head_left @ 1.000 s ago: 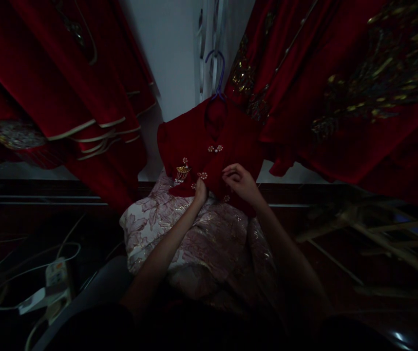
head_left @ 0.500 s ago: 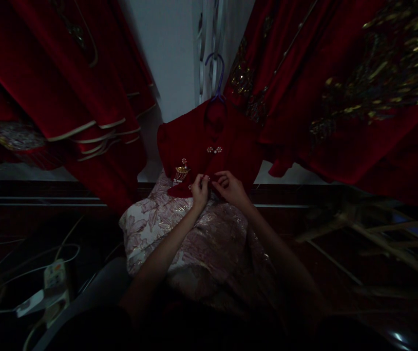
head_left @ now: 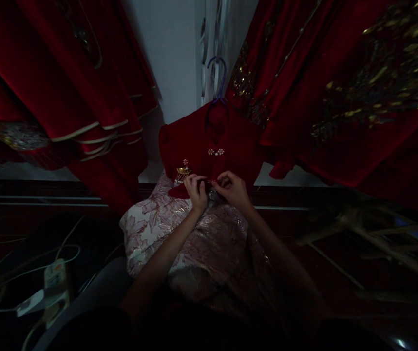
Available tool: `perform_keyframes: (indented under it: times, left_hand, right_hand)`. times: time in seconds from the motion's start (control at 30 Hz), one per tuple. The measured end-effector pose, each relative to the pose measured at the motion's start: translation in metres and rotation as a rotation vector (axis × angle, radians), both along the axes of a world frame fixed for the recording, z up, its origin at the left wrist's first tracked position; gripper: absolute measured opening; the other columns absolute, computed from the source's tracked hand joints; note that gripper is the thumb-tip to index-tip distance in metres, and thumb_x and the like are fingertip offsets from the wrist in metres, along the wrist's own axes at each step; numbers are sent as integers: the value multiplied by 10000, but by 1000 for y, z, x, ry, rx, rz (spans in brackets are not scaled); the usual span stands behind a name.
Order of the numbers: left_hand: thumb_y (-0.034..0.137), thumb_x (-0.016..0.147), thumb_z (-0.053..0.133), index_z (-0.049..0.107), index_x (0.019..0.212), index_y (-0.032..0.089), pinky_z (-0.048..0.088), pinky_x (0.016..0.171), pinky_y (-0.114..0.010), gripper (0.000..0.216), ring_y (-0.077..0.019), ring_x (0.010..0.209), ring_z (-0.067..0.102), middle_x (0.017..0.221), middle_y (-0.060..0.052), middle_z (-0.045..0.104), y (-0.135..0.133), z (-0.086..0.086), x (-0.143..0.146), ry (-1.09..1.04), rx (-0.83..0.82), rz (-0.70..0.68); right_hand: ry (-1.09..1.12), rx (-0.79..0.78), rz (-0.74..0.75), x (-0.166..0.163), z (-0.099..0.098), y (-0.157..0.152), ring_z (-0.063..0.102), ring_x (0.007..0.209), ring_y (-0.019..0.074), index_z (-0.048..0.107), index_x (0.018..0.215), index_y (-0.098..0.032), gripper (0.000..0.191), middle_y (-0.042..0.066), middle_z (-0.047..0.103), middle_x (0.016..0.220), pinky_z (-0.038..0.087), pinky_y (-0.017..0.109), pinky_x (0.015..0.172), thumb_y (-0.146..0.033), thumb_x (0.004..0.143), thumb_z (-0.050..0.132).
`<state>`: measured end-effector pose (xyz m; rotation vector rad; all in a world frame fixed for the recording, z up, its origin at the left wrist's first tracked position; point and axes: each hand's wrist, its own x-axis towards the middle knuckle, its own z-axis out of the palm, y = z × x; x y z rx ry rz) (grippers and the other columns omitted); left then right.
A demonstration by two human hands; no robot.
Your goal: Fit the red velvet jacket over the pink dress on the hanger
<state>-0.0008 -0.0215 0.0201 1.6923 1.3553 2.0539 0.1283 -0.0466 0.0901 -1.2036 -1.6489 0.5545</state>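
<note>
A small dark red jacket [head_left: 194, 141] hangs on a purple hanger [head_left: 218, 78] in front of me. It has a pearl button clasp [head_left: 215, 152] at the chest and a gold brooch [head_left: 182, 171] on its left side. My left hand [head_left: 196, 189] and my right hand [head_left: 233, 189] meet at the jacket's lower front edge, both with fingers pinched on the fabric around a fastening between them. Below the jacket spreads a pale pink skirt [head_left: 158, 229] with a shiny floral pattern, partly under my forearms.
Long red garments with pale trim [head_left: 85, 112] hang at the left. Red gold-embroidered robes [head_left: 358, 92] hang at the right. A white power strip with cables [head_left: 53, 278] lies on the dark floor at the lower left. Pale wooden bars [head_left: 377, 234] stand at the right.
My right hand has moved left and closed in on my left hand; both now pinch the jacket's lower front edge together. The jacket front has been drawn closed there.
</note>
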Motion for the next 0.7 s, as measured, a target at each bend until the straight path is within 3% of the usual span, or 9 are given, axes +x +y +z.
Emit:
perform_keyframes:
  times: [0.1, 0.17, 0.33, 0.5, 0.7]
  left_hand:
    - [384, 886, 485, 548, 1079, 194, 357, 1016, -384, 277, -219, 1140, 446, 1165, -114, 465, 4, 10, -6, -166, 10, 136]
    - [348, 877, 505, 505, 1143, 196, 386, 991, -351, 307, -197, 1117, 470, 1193, -116, 461, 10, 12, -11, -238, -4, 117]
    - [277, 888, 438, 502, 1073, 195, 464, 877, -285, 212, -134, 915, 579, 1011, -59, 578, 27, 15, -20, -322, -26, -120]
    - [290, 901, 410, 543, 1062, 190, 495, 901, -298, 231, -135, 961, 634, 1039, -69, 637, 27, 24, -25, -322, -32, -155]
    - [314, 891, 474, 588, 1027, 177, 508, 917, -306, 225, -142, 983, 648, 1057, -74, 665, 19, 30, -32, -351, -28, -115]
  right_hand:
    - [62, 11, -11, 0, 5, -3, 606, 648, 124, 558, 848, -213, 240, 1, 623, 749, 486, 220, 541, -417, 766, 655]
    - [77, 12, 10, -1, 6, -3, 619, 665, 127, 552, 840, -213, 243, 4, 627, 762, 495, 219, 542, -419, 768, 659]
    - [86, -8, 107, -11, 10, 6, 648, 680, 135, 553, 816, -207, 247, 13, 655, 766, 509, 224, 546, -425, 772, 661]
    - [106, 22, 152, -34, 16, 30, 667, 714, 135, 564, 834, -206, 236, 12, 680, 810, 530, 229, 585, -420, 782, 648]
    - [63, 114, 71, -59, 15, 51, 654, 708, 127, 570, 824, -209, 144, 7, 671, 803, 532, 242, 631, -341, 803, 621]
